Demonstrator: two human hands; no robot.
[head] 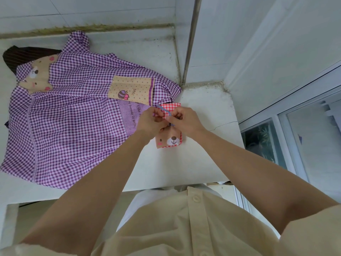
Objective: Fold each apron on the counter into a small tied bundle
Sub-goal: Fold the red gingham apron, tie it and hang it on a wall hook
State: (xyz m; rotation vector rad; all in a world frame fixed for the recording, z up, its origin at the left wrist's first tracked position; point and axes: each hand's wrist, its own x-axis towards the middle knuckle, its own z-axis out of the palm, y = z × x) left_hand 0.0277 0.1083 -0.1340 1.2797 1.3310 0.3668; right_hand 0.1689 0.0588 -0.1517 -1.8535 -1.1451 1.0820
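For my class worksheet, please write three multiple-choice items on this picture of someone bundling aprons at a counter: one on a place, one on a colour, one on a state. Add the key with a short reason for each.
1. Where does the spread purple checked apron lie, seen from the red checked bundle?
A. on top of it
B. to the person's left
C. to the person's right

2. What colour is the striped cloth showing from under the purple apron's far corner?
A. yellow
B. green
C. dark brown

3. What are the left hand and right hand doing?
A. pinching the striped strap over the bundle
B. lying flat on the counter
C. hanging at the person's sides

Key: 1 B, the purple apron fills the counter's left part. 2 C, the corner is dark brown. 3 A, both hands' fingers are curled at the strap.
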